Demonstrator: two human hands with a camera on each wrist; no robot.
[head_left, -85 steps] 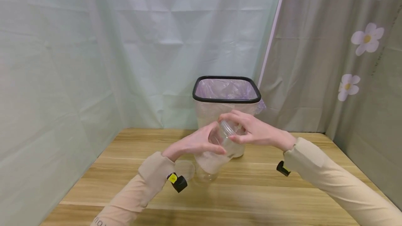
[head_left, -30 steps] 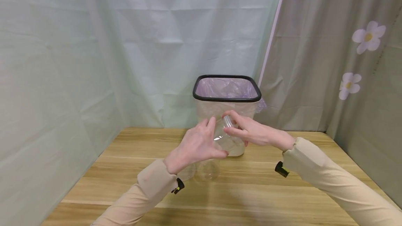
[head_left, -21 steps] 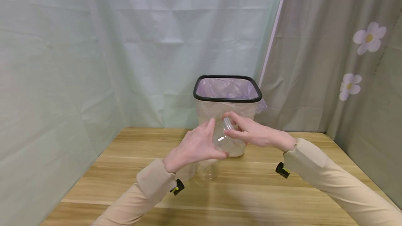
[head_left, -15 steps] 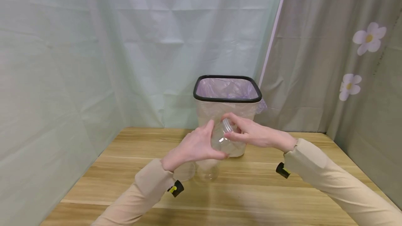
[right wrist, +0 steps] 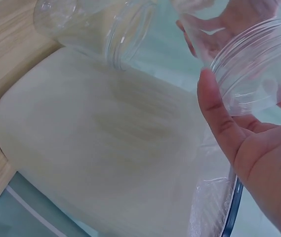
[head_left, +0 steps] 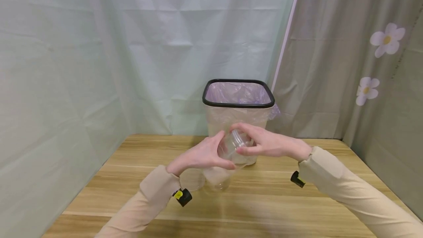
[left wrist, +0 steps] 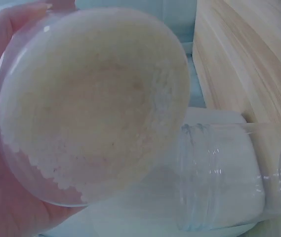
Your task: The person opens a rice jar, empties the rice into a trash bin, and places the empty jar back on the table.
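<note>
In the head view, a clear plastic jar is held tilted in the air between both hands, in front of the bin. My left hand grips its body with thumb and fingers spread round it. My right hand holds the ribbed neck end, thumb below and fingers above. The right wrist view shows the ribbed rim against the thumb; whether a lid is on it I cannot tell. The jar's base looks pale and cloudy in the left wrist view. A second clear jar stands below on the table.
A pale waste bin with a black rim and purple liner stands behind the hands. A clear round disc lies on the wooden table left of the standing jar. Curtains hang at the back and sides.
Over the last second my left hand has rolled and dropped slightly, turning the jar's body. My right hand has stayed on the neck end and lowered a little. The bin has not moved.
</note>
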